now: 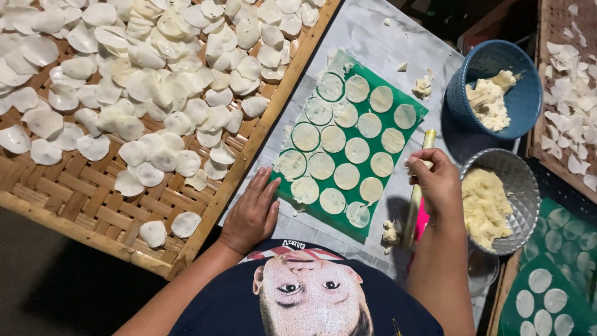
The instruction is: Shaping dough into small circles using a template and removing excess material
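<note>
Near the middle of the view lies a green sheet [398,134] covered with rows of thin, pale dough discs [346,176], resting on a grey cloth [367,31]. At the sheet's 4 o'clock, the right hand [438,183] has its fingers curled and pinched around a pale yellow-green stick [418,186], which stands nearly upright along the sheet's right edge, its lower end by a small lump of dough scraps [390,233]. At the sheet's 7 o'clock, the left hand [252,214] lies palm down with fingers spread, fingertips touching the sheet's lower left corner and holding nothing.

At 3 o'clock from the right hand sits a metal bowl [525,180] with pale mashed dough in it. At 1 o'clock from the sheet stands a blue basket-weave bowl [528,102] with more dough. At 10 o'clock stretches a large woven bamboo tray [81,199] heaped with white, curled dried discs. A second woven tray [550,37] with similar discs shows at the upper right edge, and another green sheet with discs [547,298] lies at the lower right corner.
</note>
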